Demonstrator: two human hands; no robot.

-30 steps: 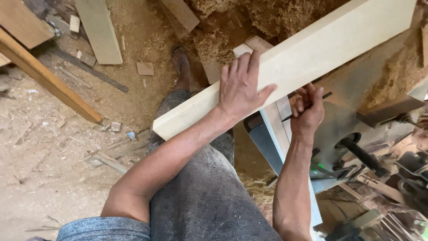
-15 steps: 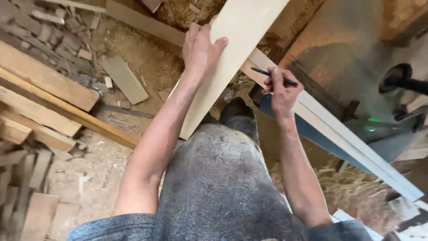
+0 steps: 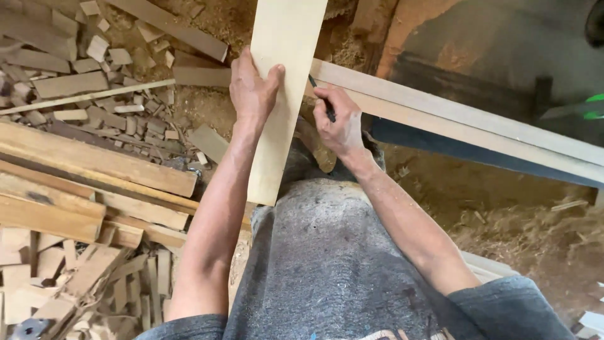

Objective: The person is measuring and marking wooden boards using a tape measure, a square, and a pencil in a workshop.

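Item: pale board [image 3: 284,94], my left hand [image 3: 251,88] pressed flat on it; right hand [image 3: 340,123] gripping pencil [image 3: 322,101] at edge; no mark visible yet

Woodworking shop, rough one. Dirt floor [image 3: 516,208] covered w/ sawdust and shavings. Offcuts [image 3: 107,56] and small wood blocks scattered all over at upper left; longer planks [image 3: 94,160] stacked in a loose pile at left. A pale board [image 3: 280,94] rests across a long timber rail [image 3: 465,119], w/ a dusty grey machine body [image 3: 497,56] behind it. Wood in all stages: raw lengths, trimmed bits, waste.
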